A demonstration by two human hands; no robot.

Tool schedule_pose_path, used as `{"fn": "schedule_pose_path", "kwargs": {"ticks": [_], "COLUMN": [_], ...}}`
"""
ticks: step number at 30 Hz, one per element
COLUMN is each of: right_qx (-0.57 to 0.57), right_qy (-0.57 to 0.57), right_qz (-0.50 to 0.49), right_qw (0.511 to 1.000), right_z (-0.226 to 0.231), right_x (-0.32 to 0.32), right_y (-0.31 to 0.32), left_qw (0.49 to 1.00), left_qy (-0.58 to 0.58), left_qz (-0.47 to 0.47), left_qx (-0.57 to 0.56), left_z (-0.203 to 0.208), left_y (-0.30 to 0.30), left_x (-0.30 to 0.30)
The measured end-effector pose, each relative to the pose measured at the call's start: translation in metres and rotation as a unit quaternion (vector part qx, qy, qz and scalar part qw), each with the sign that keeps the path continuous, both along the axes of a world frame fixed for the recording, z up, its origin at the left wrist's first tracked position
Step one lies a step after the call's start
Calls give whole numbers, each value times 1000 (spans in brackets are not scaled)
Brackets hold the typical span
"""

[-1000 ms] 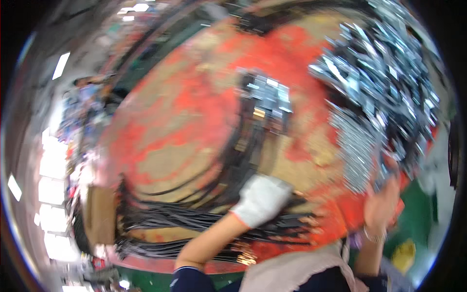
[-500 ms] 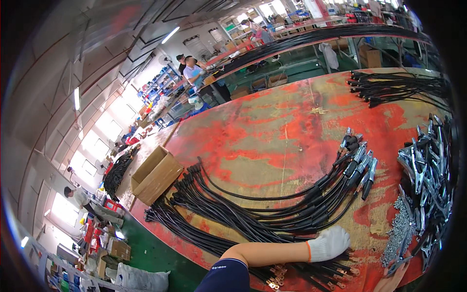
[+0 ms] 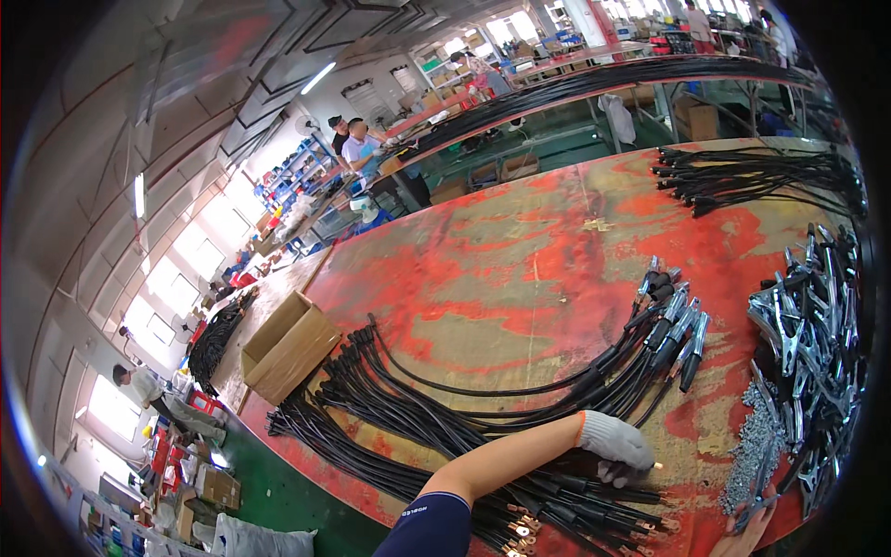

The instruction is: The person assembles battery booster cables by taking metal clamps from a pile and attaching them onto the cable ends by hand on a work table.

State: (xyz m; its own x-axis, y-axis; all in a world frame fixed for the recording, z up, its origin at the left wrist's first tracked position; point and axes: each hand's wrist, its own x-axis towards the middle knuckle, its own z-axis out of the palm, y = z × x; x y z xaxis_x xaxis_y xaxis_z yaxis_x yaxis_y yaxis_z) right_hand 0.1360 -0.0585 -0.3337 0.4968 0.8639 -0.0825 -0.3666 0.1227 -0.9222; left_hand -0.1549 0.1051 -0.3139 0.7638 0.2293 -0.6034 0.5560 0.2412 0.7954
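My left hand (image 3: 616, 447), in a white knitted glove, is closed around a black cable over the pile. A small copper tip (image 3: 658, 465) shows beside its fingers. Under that forearm lie bundled black cables (image 3: 408, 408), several with copper lugs (image 3: 640, 525) at the near end. Metal clamps (image 3: 682, 325) are fitted to the far right ends of one bundle. At the lower right edge my bare right hand (image 3: 748, 533) is partly cut off. Its fingers seem closed on a silver clamp (image 3: 759, 481) beside the heap of loose clamps (image 3: 807, 343).
Small metal parts (image 3: 750, 446) lie next to the clamp heap. An open cardboard box (image 3: 292, 348) stands at the red, worn table's (image 3: 464, 251) left edge. Another cable bundle (image 3: 742, 176) rests at the far right. People (image 3: 357, 148) work beyond, near a long cable-covered bench (image 3: 557, 93).
My left hand has lifted slightly away from the lug ends, and a copper tip now shows beside its fingers. My right hand stays near the clamp heap. The view has shifted slightly.
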Motion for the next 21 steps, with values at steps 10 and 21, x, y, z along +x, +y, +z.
{"fn": "schedule_pose_path", "kwargs": {"ticks": [10, 21], "right_qx": [36, 40], "right_qy": [17, 11], "right_qz": [38, 24], "right_qw": [998, 999], "right_z": [-2, -14], "right_x": [5, 13], "right_y": [-9, -3], "left_qw": [960, 947], "left_qy": [-79, -7], "left_qz": [267, 213], "left_qx": [44, 242], "left_z": [-38, -25], "left_y": [-7, -7], "left_x": [37, 45]}}
